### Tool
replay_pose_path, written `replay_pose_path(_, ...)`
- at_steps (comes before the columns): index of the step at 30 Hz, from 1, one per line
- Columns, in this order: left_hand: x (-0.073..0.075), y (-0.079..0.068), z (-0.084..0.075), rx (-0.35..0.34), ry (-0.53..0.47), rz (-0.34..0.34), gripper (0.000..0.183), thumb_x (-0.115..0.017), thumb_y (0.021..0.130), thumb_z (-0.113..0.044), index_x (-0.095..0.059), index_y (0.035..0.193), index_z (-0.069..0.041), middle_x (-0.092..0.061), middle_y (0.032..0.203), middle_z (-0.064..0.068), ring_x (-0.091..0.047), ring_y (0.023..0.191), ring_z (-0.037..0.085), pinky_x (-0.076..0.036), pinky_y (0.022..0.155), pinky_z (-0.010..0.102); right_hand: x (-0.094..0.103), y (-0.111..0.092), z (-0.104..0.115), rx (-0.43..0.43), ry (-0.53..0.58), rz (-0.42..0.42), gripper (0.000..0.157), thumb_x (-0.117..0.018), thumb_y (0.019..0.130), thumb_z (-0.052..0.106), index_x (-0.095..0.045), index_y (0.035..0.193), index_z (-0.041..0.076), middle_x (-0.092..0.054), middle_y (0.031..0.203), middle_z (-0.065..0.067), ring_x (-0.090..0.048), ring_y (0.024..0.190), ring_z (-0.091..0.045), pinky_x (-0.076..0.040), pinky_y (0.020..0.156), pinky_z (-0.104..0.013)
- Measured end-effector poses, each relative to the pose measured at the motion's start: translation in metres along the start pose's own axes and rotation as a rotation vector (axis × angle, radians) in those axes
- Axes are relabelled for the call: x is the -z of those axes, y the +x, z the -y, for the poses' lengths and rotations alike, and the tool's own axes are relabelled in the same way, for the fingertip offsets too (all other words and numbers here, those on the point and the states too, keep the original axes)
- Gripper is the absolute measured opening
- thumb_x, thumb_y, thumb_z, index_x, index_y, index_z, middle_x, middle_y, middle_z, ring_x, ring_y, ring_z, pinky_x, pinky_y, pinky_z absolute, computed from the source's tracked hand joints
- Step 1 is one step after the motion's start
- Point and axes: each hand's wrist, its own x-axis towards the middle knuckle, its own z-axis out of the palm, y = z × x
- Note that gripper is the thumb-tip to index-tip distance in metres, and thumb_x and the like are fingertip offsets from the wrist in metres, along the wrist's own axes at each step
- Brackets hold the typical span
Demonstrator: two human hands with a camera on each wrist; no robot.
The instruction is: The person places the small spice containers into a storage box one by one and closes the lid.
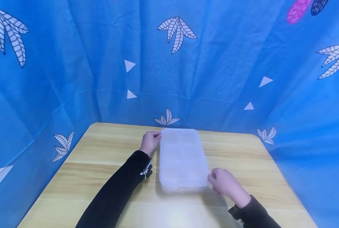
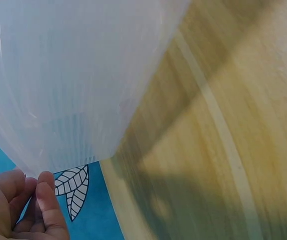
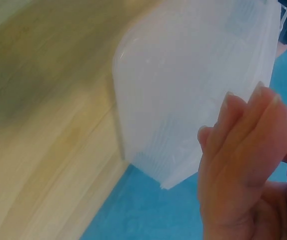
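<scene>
A translucent white plastic box (image 1: 183,158) with a flat lid (image 1: 182,171) stands lengthwise on the table in the head view, faint compartment shapes showing through its top. At the far left corner, my left hand (image 1: 150,142) pinches the lid's edge between thumb and forefinger. The left wrist view shows those fingertips (image 2: 46,182) at the rim, beside the ribbed side wall. My right hand (image 1: 225,183) is at the near right corner, fingers bent and pinching the lid's edge. In the right wrist view its fingers (image 3: 243,145) cover the spot of contact.
The light wooden table (image 1: 107,177) has rounded far corners. Blue patterned cloth (image 1: 203,69) hangs close behind its far edge and along both sides. Dark sleeves (image 1: 115,190) with wrist straps reach in from the front.
</scene>
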Motion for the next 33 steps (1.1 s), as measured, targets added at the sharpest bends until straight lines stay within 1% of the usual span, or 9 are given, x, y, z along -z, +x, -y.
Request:
replay_pose_path(7, 0.001, -0.001, -0.002, 0.016, -0.007, -0.002, 0.026, -0.062, 0.1, -0.016, -0.073, 0.118, -0.001, -0.071, 0.117, 0.016, -0.067, 0.109, 0.029, -0.054, 0.091, 0.042, -0.005, 0.001, 0.0, 0.015, -0.004, 0.006, 0.025, -0.054, 0.1, 0.018, -0.053, 0.077, 0.009, -0.056, 0.055, -0.002, -0.056, 0.045, -0.017, -0.048, 0.053, -0.031)
replay_pose_path(17, 0.003, -0.002, -0.006, 0.046, -0.023, -0.01, 0.023, -0.063, 0.1, -0.017, -0.075, 0.113, -0.002, -0.073, 0.113, 0.015, -0.067, 0.105, 0.028, -0.053, 0.089, 0.041, -0.005, 0.001, 0.001, 0.052, -0.015, 0.013, 0.025, -0.053, 0.1, 0.019, -0.054, 0.077, 0.009, -0.055, 0.051, 0.0, -0.054, 0.044, -0.017, -0.047, 0.054, -0.03)
replay_pose_path(22, 0.003, -0.001, -0.004, 0.057, -0.021, -0.014, 0.023, -0.064, 0.099, -0.017, -0.076, 0.112, -0.003, -0.073, 0.113, 0.014, -0.067, 0.102, 0.027, -0.053, 0.086, 0.041, -0.005, 0.001, 0.001, 0.063, -0.017, 0.017, 0.026, -0.054, 0.1, 0.019, -0.054, 0.076, 0.01, -0.055, 0.051, 0.0, -0.054, 0.044, -0.016, -0.047, 0.054, -0.031)
replay_pose_path(24, 0.003, -0.001, -0.003, 0.054, -0.021, -0.009, 0.023, -0.063, 0.1, -0.016, -0.075, 0.113, -0.002, -0.072, 0.115, 0.015, -0.066, 0.104, 0.028, -0.052, 0.087, 0.041, -0.005, 0.002, 0.001, 0.066, -0.022, 0.017, 0.026, -0.054, 0.1, 0.019, -0.053, 0.076, 0.01, -0.055, 0.051, 0.0, -0.054, 0.044, -0.016, -0.047, 0.055, -0.031)
replay_pose_path(26, 0.004, -0.003, -0.004, 0.057, -0.026, 0.002, 0.024, -0.063, 0.1, -0.016, -0.074, 0.116, -0.002, -0.071, 0.117, 0.015, -0.065, 0.108, 0.029, -0.052, 0.091, 0.042, -0.004, 0.003, 0.0, 0.065, -0.025, 0.022, 0.026, -0.055, 0.099, 0.02, -0.053, 0.075, 0.01, -0.054, 0.051, 0.0, -0.054, 0.044, -0.017, -0.046, 0.056, -0.031)
replay_pose_path(28, 0.004, -0.006, -0.005, 0.046, -0.033, 0.029, 0.027, -0.061, 0.101, -0.016, -0.071, 0.121, 0.0, -0.069, 0.121, 0.017, -0.064, 0.114, 0.031, -0.051, 0.095, 0.044, -0.003, 0.005, 0.0, 0.05, -0.03, 0.022, 0.026, -0.056, 0.097, 0.02, -0.053, 0.074, 0.01, -0.054, 0.051, -0.001, -0.054, 0.044, -0.017, -0.046, 0.056, -0.031)
replay_pose_path(33, 0.006, -0.021, -0.011, 0.041, -0.027, 0.096, 0.037, -0.055, 0.103, -0.02, -0.061, 0.134, 0.0, -0.064, 0.13, 0.018, -0.059, 0.122, 0.032, -0.049, 0.101, 0.044, 0.002, 0.013, -0.002, -0.005, -0.05, -0.007, 0.023, -0.061, 0.091, 0.023, -0.055, 0.072, 0.011, -0.055, 0.054, -0.003, -0.053, 0.047, -0.018, -0.043, 0.054, -0.032)
